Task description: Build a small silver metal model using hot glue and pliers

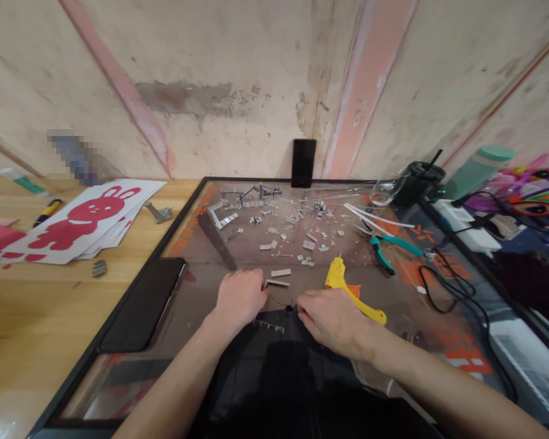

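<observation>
My left hand rests curled on a glass-covered work mat, its fingertips pressed on a small grey metal strip. My right hand is closed in a pinch at the top edge of a black flat piece lying in front of me; what it pinches is too small to make out. A row of small metal pins sits on that black piece between my hands. A second grey strip lies just beyond my fingers.
A yellow glue gun lies right of my right hand, teal pliers and white strips behind it. Several metal bits litter the mat. A black phone lies left, another phone leans on the wall. Rabbit sheets lie on the wooden table.
</observation>
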Tool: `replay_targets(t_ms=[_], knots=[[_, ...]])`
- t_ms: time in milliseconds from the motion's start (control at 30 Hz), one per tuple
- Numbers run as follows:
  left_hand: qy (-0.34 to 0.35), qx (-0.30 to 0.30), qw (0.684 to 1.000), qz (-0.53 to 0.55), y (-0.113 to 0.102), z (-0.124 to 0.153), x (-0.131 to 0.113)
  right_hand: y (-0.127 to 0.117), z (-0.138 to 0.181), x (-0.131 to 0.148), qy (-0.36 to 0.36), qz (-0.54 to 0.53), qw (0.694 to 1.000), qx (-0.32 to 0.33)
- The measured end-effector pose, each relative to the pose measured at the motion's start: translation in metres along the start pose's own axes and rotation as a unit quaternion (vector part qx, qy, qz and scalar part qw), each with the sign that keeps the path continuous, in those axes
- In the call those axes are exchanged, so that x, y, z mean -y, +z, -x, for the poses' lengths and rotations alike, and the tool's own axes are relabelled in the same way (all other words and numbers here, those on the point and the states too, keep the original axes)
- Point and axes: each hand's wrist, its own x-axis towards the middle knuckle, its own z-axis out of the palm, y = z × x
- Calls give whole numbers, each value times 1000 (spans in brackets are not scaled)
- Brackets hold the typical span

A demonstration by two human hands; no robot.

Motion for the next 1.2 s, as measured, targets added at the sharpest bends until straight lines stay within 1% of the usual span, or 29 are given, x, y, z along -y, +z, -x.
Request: replay_targets(t_ms=[133,267,400,533,667,833,967,1100,1200], knots=[[-12,3,999,31,-3,1,0,0,2,0,0,1,1000,0],[-16,11,995,94,-8,0,6,-2,2,1,-2,-2,1000,4],[3,14,985,172,-14,-4,16,-4,3,2,-8,-5,1000,7],[21,-10,971,237,-22,-9,29,-4,4,2,-10,-10,1000,6],[21,-64,954,292,-32,-13,42,-3,4,1,-10,-13,1000,6],[-18,-183,929,321,-42,-24,55,1,3,1,-5,-14,1000,4],[-26,-259,906,333,-46,-41,63,0,1,3,-2,-17,1000,11],[-51,-314,891,323,-47,-61,73,-3,0,6,1,-22,1000,21],[-74,-341,884,309,-48,-73,83,-3,0,5,3,-30,999,21]])
